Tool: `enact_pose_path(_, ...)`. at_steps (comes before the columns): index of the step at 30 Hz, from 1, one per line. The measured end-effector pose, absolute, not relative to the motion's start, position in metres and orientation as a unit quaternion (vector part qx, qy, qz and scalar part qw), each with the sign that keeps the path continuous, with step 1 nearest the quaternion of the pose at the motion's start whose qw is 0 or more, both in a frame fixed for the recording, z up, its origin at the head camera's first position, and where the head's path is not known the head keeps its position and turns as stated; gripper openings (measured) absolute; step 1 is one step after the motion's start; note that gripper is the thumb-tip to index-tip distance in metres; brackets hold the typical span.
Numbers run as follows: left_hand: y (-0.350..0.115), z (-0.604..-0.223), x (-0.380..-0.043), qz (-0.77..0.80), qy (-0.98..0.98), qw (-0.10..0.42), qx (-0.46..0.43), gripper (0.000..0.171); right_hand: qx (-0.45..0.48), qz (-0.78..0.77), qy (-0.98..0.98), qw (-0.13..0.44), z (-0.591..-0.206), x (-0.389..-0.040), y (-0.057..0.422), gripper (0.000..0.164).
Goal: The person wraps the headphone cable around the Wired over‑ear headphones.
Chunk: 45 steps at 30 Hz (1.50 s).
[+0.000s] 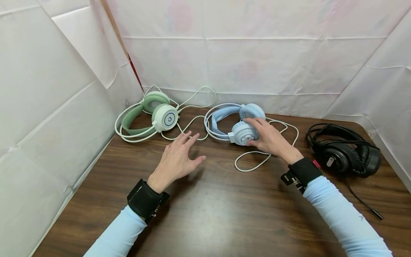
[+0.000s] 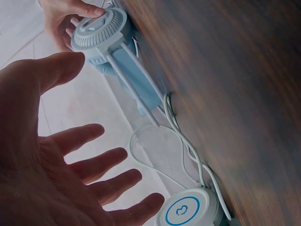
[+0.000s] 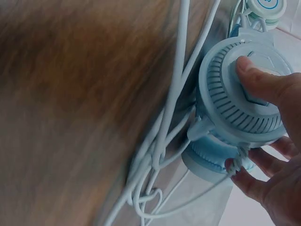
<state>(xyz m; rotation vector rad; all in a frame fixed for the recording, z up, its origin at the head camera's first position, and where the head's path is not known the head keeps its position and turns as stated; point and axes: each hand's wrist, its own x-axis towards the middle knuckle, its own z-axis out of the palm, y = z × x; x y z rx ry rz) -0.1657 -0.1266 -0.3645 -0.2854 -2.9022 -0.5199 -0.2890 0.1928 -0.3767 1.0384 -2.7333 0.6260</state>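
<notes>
Light blue headphones (image 1: 245,132) lie near the back middle of the table, their headband to the left. My right hand (image 1: 270,137) grips the nearer ear cup, thumb on its outer face; in the right wrist view the thumb (image 3: 263,82) presses the ribbed cup (image 3: 225,94) and the fingers curl behind it. My left hand (image 1: 176,159) hovers over the table with fingers spread, holding nothing, left of the blue pair. Beyond it lie green headphones (image 1: 165,117) with a white outer cup, also at the bottom of the left wrist view (image 2: 183,212).
Black headphones (image 1: 345,151) with a microphone boom (image 1: 366,205) lie at the right. White cable (image 1: 239,166) loops around the blue pair, and more cable (image 1: 205,88) runs by the green one. White sheeting (image 1: 224,64) stands behind and beside the brown wooden table (image 1: 218,214).
</notes>
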Motion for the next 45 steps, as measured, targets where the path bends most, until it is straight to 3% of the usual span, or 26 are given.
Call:
enact_pose_path(11,-0.123,-0.365,-0.166,-0.182,-0.973,0.097,-0.103,0.078,0.365,0.219,-0.898,0.117,-0.375,-0.267,0.199,0.071)
enact_pose_path(22,-0.123,-0.360,-0.168,-0.214,-0.949,0.185,-0.139,0.090,0.409,0.225,-0.873,0.137,-0.318,-0.210,0.214,0.074)
enact_pose_path(30,-0.122,-0.362,-0.172,-0.217,-0.919,0.255,-0.207,0.101,0.448,0.256,-0.849,0.112,-0.295,-0.180,0.218,0.077)
enact_pose_path(33,-0.122,-0.362,-0.172,-0.223,-0.901,0.272,-0.253,0.091,0.464,0.280,-0.835,0.092,-0.289,-0.176,0.221,0.081)
enact_pose_path(39,-0.118,-0.355,-0.173,-0.282,-0.843,0.294,-0.350,0.050,0.467,0.314,-0.825,0.058,-0.278,-0.178,0.234,0.087)
enact_pose_path(45,-0.110,-0.345,-0.171,-0.408,-0.778,0.310,-0.364,0.041,0.428,0.353,-0.832,0.009,-0.279,-0.180,0.243,0.089)
